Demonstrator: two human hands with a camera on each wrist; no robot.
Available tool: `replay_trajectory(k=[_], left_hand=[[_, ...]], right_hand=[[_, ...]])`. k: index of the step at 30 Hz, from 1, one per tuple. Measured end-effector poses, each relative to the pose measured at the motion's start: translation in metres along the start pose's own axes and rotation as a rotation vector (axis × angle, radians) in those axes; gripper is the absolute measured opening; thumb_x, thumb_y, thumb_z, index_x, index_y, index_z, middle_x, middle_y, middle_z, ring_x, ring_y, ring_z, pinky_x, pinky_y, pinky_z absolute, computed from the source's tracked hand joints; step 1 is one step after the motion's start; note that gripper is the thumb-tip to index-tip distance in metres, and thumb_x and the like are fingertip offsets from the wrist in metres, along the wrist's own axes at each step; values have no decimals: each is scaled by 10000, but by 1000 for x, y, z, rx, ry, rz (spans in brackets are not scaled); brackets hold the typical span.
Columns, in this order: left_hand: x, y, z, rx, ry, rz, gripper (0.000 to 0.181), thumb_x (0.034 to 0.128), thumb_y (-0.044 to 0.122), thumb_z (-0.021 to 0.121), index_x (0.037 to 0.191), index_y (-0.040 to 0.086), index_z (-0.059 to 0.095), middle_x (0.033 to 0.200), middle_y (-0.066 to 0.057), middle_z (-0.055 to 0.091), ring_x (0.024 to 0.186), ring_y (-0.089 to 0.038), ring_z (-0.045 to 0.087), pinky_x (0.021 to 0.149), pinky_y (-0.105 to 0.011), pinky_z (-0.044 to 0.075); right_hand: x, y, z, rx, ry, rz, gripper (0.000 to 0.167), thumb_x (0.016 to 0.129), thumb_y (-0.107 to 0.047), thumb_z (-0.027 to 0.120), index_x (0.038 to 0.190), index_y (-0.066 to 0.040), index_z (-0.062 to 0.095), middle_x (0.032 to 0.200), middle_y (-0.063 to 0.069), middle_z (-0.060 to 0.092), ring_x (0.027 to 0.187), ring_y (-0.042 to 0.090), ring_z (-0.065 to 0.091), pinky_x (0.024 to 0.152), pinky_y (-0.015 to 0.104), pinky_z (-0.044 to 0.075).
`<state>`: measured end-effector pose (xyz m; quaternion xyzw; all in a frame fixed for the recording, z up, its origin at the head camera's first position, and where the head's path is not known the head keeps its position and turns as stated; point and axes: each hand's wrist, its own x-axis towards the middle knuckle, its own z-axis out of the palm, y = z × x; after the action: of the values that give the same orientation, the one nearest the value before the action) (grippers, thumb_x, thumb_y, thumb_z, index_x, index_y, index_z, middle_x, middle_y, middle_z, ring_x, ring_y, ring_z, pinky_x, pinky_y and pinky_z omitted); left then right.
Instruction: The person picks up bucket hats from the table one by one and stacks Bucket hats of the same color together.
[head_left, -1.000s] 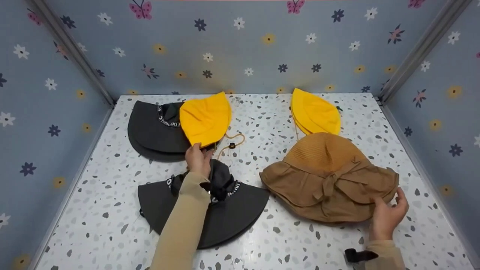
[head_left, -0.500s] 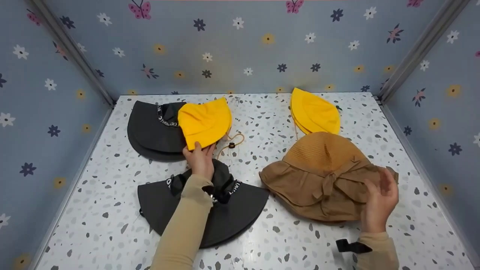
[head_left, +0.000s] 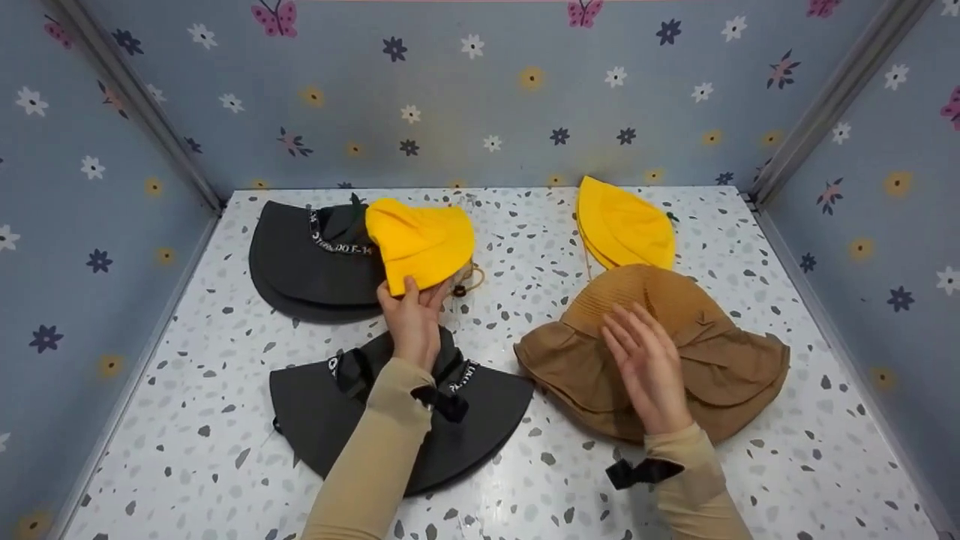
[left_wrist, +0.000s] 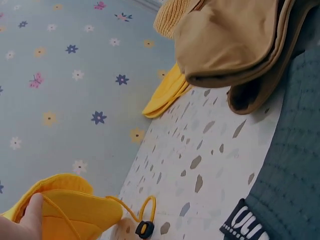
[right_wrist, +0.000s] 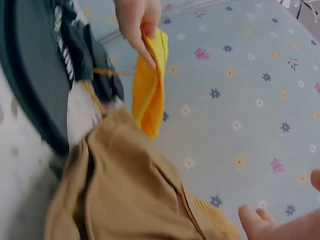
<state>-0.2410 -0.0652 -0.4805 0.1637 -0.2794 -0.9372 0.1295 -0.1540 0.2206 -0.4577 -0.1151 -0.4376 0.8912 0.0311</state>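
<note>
A yellow hat [head_left: 424,240] is pinched at its lower brim by my left hand [head_left: 414,322], in front of a folded black hat. In the left wrist view, my left thumb [left_wrist: 33,215] lies on the yellow fabric [left_wrist: 75,210], and a cord with a black toggle [left_wrist: 145,228] trails from it. The right wrist view shows the same yellow hat [right_wrist: 149,95] hanging from the left hand [right_wrist: 137,20]. My right hand [head_left: 646,367], fingers extended, is over the brown hat [head_left: 727,367] with a straw-coloured crown and holds nothing.
A folded black hat [head_left: 307,262] lies at the back left, and another black hat [head_left: 480,420] spreads under my left forearm. Behind the brown hat sits a second yellow hat [head_left: 630,225]. Flower-patterned walls [head_left: 480,90] stand around the speckled surface [head_left: 187,450].
My right hand has left the brown hat's right edge and moved left across it. The yellow hat in my left hand has shifted slightly right and changed shape.
</note>
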Motion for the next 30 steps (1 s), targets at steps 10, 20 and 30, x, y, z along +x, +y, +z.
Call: replay_trajectory(k=[10, 20, 30], left_hand=[[-21, -4, 11, -21, -115, 20, 233, 1073, 124, 340, 1302, 130, 296, 1380, -217, 460, 1031, -293, 677, 1046, -548, 474], [-44, -9, 16, -85, -181, -18, 255, 1074, 108, 336, 1326, 130, 301, 1370, -215, 454, 1046, -312, 678, 961, -511, 548], [-55, -12, 13, -40, -180, -67, 290, 1078, 160, 382, 1362, 133, 323, 1367, -177, 477, 1089, -297, 659, 967, -502, 557]], right_hand=[[23, 20, 33, 135, -247, 295, 635, 1094, -298, 316, 1574, 11, 36, 1633, 239, 138, 1515, 358, 187, 1247, 379, 231], [43, 43, 73, 169, -265, 501, 749, 1059, -382, 423, 1554, 60, 76, 1593, 287, 220, 1487, 369, 269, 1196, 362, 319], [56, 50, 84, 245, -187, 537, 716, 1030, -427, 483, 1504, 73, 291, 1539, 251, 372, 1433, 305, 399, 1149, 341, 389]])
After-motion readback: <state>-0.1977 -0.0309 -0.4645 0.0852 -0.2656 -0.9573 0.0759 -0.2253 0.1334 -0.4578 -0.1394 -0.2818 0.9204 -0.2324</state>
